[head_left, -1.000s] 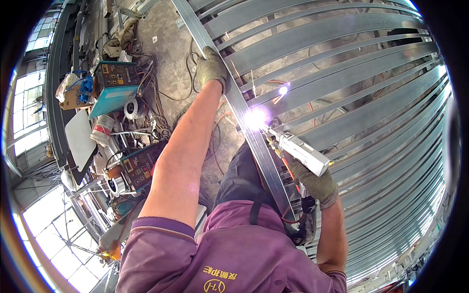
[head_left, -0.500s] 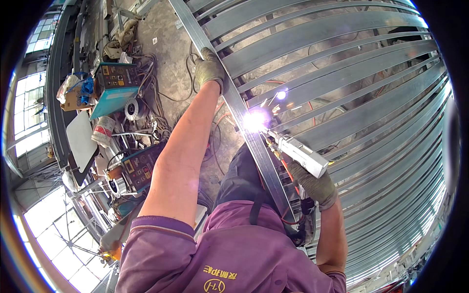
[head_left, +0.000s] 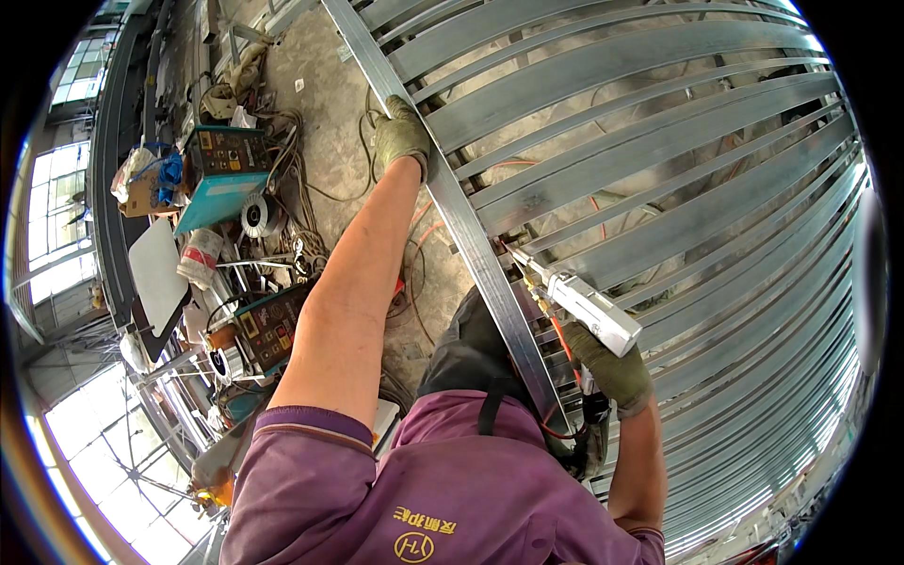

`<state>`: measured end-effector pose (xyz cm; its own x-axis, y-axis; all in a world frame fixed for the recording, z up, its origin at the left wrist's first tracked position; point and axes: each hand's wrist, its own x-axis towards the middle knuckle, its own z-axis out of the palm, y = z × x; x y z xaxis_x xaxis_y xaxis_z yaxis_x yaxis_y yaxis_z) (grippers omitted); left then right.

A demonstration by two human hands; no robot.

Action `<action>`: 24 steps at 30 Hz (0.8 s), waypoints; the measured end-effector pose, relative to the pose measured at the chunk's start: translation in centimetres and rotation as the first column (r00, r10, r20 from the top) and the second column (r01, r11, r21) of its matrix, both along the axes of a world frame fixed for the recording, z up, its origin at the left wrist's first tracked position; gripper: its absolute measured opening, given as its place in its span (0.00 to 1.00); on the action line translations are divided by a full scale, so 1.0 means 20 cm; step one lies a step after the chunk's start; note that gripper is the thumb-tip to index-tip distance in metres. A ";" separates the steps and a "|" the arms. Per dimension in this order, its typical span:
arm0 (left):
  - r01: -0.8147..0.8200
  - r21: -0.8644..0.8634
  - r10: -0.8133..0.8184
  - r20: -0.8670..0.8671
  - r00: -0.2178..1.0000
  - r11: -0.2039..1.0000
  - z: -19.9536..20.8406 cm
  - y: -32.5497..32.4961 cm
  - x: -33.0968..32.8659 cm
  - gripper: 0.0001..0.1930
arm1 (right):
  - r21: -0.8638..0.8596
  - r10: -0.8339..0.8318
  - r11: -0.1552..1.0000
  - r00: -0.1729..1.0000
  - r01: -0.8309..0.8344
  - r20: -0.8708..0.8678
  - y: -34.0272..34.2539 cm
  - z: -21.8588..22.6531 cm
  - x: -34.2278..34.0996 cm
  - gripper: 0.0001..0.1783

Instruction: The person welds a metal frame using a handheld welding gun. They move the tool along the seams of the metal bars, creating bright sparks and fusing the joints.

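Note:
My right hand (head_left: 614, 369), in a dark green work glove, is closed round a welding gun (head_left: 593, 311) with a white boxy body and a thin nozzle. The nozzle tip is just right of a long flat metal rail (head_left: 463, 218), near where a crossbar meets it; no arc shows. An orange-red hose runs down beside the gun. Farther up the rail, my left hand (head_left: 402, 138), also gloved, grips its outer edge; part of the grip is hidden. Many parallel grey metal bars (head_left: 603, 113) stretch right from the rail.
At left stand two teal-and-black machines, an upper one (head_left: 224, 174) and a lower one (head_left: 271, 330). Beside them are a wire spool (head_left: 258, 216), a white panel (head_left: 156, 268) and a paint-stained bucket (head_left: 200, 257). Cables (head_left: 299, 202) trail over the concrete floor (head_left: 325, 104).
The bright arc and sparks at the rail have gone out. The welding gun and my right hand have shifted slightly right and down, away from the rail. My left hand has hardly moved.

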<state>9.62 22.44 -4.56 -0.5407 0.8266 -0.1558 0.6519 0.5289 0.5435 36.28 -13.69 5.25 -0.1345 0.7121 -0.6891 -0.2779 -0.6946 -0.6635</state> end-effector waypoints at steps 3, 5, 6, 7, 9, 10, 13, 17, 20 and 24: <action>-0.030 0.038 0.031 -0.044 0.999 0.999 -0.07 0.04 -0.05 0.42 | 0.021 -0.012 1.000 1.000 0.012 -0.024 -0.03 -0.04 0.00 0.20; -0.025 0.051 0.028 -0.057 0.998 0.998 -0.07 0.05 -0.04 0.42 | 0.055 -0.015 0.998 1.000 0.016 -0.017 -0.05 -0.06 -0.01 0.20; -0.010 0.041 0.012 -0.040 0.999 0.999 -0.05 0.05 -0.03 0.42 | 0.039 -0.002 0.999 1.000 0.002 -0.020 -0.05 -0.07 0.00 0.20; -0.003 0.025 0.004 -0.021 1.000 1.000 -0.03 0.04 -0.01 0.42 | 0.023 0.012 1.000 1.000 -0.011 -0.024 -0.06 -0.08 0.01 0.20; 0.011 -0.004 -0.011 0.019 1.000 1.000 0.03 0.02 0.03 0.42 | -0.011 0.046 0.999 0.999 -0.046 -0.012 -0.06 -0.08 0.01 0.21; 0.011 -0.017 -0.011 0.010 1.000 1.000 0.06 0.01 0.05 0.42 | -0.029 0.066 0.997 0.998 -0.066 0.003 -0.05 -0.08 0.01 0.21; -0.012 -0.037 0.010 -0.044 0.999 0.999 0.07 0.01 0.05 0.42 | 0.002 0.083 0.997 0.996 -0.083 0.036 -0.05 -0.11 -0.01 0.21; -0.037 -0.022 0.035 -0.100 0.994 0.999 0.00 0.05 0.01 0.42 | 0.043 0.077 0.996 0.997 -0.078 0.020 -0.04 -0.11 -0.02 0.22; -0.018 -0.024 0.017 -0.026 1.000 1.000 0.04 0.03 0.04 0.40 | 0.038 0.039 0.999 0.999 -0.038 -0.018 -0.04 -0.09 -0.02 0.22; -0.013 -0.010 0.013 -0.016 1.000 1.000 0.05 0.02 0.04 0.39 | 0.060 0.059 0.996 0.998 -0.059 0.003 -0.03 -0.08 -0.02 0.23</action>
